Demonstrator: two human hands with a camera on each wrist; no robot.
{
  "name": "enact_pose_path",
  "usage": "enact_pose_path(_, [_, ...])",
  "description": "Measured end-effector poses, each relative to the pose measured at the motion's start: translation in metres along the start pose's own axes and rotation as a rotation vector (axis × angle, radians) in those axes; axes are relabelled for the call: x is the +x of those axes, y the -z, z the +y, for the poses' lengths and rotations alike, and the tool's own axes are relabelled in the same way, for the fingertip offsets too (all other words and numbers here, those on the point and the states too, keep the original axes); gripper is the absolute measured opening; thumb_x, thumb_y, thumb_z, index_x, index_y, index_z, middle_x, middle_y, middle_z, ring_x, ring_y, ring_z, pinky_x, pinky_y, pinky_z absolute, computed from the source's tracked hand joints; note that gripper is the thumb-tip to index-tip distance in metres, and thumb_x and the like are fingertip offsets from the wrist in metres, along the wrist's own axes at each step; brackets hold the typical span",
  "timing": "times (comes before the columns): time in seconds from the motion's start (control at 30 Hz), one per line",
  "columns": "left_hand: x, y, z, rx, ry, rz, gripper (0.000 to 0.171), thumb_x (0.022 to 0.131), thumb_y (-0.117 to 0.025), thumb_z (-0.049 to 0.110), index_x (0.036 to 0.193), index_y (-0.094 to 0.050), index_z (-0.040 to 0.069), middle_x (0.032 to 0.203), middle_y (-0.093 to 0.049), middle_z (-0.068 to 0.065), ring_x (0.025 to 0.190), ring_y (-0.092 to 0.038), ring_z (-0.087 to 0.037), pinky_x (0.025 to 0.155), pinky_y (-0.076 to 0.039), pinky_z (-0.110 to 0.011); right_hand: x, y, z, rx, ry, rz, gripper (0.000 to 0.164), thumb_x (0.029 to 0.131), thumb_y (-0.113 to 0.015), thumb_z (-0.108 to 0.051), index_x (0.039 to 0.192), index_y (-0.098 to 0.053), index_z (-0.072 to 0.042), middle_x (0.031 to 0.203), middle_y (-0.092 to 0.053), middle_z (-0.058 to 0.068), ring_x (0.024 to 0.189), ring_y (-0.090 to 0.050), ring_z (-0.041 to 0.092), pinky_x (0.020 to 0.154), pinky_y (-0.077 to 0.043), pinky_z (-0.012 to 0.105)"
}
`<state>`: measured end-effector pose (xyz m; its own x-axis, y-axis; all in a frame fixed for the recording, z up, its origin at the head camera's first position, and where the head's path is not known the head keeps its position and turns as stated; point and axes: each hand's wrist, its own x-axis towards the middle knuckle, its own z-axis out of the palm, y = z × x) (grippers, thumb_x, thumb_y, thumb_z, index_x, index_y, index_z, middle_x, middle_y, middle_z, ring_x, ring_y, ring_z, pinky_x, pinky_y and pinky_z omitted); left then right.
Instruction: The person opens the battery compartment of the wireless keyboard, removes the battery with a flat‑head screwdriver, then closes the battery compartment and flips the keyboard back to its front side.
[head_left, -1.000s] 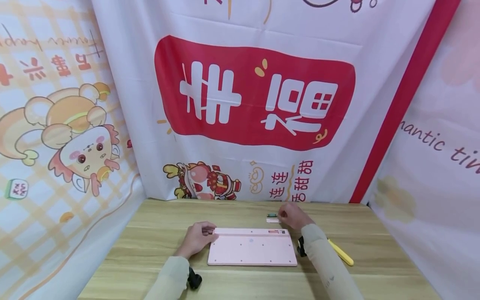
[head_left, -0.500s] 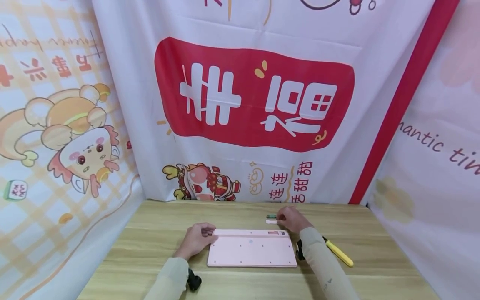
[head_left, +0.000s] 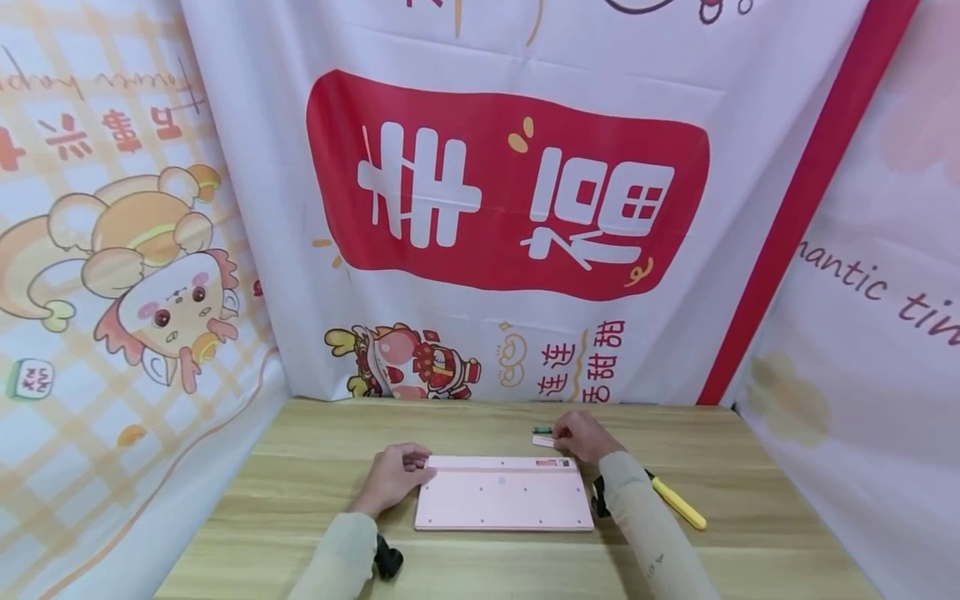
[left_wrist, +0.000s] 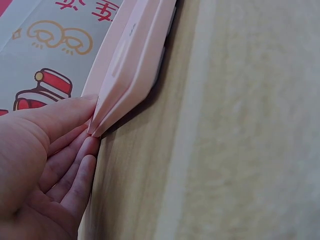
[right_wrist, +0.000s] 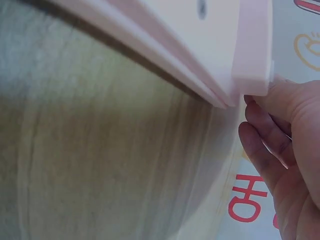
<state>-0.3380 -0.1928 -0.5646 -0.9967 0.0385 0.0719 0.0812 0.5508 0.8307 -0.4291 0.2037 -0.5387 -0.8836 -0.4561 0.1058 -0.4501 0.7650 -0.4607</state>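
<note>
A pink keyboard (head_left: 504, 504) lies face down on the table, its screw-dotted back up, with an uncovered battery slot (head_left: 547, 462) near its far right corner. My left hand (head_left: 392, 479) holds the far left corner; in the left wrist view, the thumb rests on the back and the fingertips (left_wrist: 90, 145) touch the edge. Beyond the keyboard, my right hand (head_left: 587, 436) pinches the right end of a small pink battery cover (head_left: 543, 441). A green battery (head_left: 542, 431) lies just behind that cover. In the right wrist view, the keyboard hides my right fingertips.
A yellow-handled tool (head_left: 678, 504) lies to the right of the keyboard, its dark end partly behind my right forearm. Printed cloth (head_left: 510, 350) hangs along the table's far edge, with more cloth at both sides. Wood-grain tabletop (head_left: 300, 467) surrounds the keyboard.
The right hand has moved slightly left and nearer me, and the small cover now sits at a slight tilt. The left hand and the keyboard have stayed put.
</note>
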Motion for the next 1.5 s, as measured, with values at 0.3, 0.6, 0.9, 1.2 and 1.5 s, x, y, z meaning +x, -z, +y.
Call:
enact_pose_path(0.3, [0.003, -0.001, 0.0, 0.013, -0.014, 0.006, 0.03, 0.088, -0.086, 0.018, 0.117, -0.078, 0.012, 0.106, -0.078, -0.002, 0.098, -0.072, -0.016, 0.091, -0.064, -0.039, -0.008, 0.015, -0.004, 0.003, 0.131, -0.047, 0.014, 0.096, -0.073, -0.001, 0.083, -0.072, -0.008, 0.077, -0.068, -0.001, 0.07, -0.056, 0.006, 0.063, -0.051, 0.022])
enact_pose_path(0.6, [0.001, 0.001, 0.003, 0.021, 0.005, -0.006, 0.03, 0.089, -0.086, 0.018, 0.117, -0.077, 0.012, 0.107, -0.077, -0.002, 0.099, -0.072, -0.016, 0.091, -0.064, -0.039, -0.018, 0.039, -0.023, -0.028, 0.27, -0.106, 0.021, 0.09, -0.062, 0.014, 0.075, -0.064, 0.0, 0.068, -0.055, -0.001, 0.062, -0.044, 0.002, 0.057, -0.042, 0.019])
enact_pose_path(0.9, [0.002, 0.001, 0.002, 0.027, 0.012, -0.011, 0.03, 0.09, -0.085, 0.018, 0.118, -0.077, 0.012, 0.108, -0.077, -0.002, 0.099, -0.071, -0.015, 0.091, -0.064, -0.039, -0.031, 0.043, -0.045, -0.087, 0.242, -0.182, 0.019, 0.097, -0.068, 0.003, 0.08, -0.07, -0.002, 0.071, -0.062, -0.003, 0.062, -0.047, 0.001, 0.058, -0.044, 0.018])
enact_pose_path(1.2, [0.0, -0.001, 0.001, 0.017, 0.01, -0.012, 0.029, 0.09, -0.086, 0.019, 0.117, -0.077, 0.013, 0.107, -0.077, -0.001, 0.099, -0.071, -0.014, 0.091, -0.064, -0.038, -0.037, 0.034, -0.045, -0.085, 0.233, -0.178, 0.016, 0.096, -0.067, 0.007, 0.082, -0.071, -0.001, 0.081, -0.071, 0.012, 0.066, -0.048, 0.003, 0.06, -0.045, 0.018])
enact_pose_path(1.5, [0.002, -0.001, -0.001, 0.016, 0.011, -0.007, 0.029, 0.09, -0.086, 0.019, 0.117, -0.077, 0.014, 0.106, -0.077, 0.0, 0.098, -0.071, -0.014, 0.09, -0.064, -0.037, -0.035, 0.033, -0.045, -0.074, 0.223, -0.185, 0.019, 0.096, -0.067, 0.007, 0.079, -0.069, 0.0, 0.077, -0.066, 0.007, 0.064, -0.046, 0.003, 0.058, -0.042, 0.018])
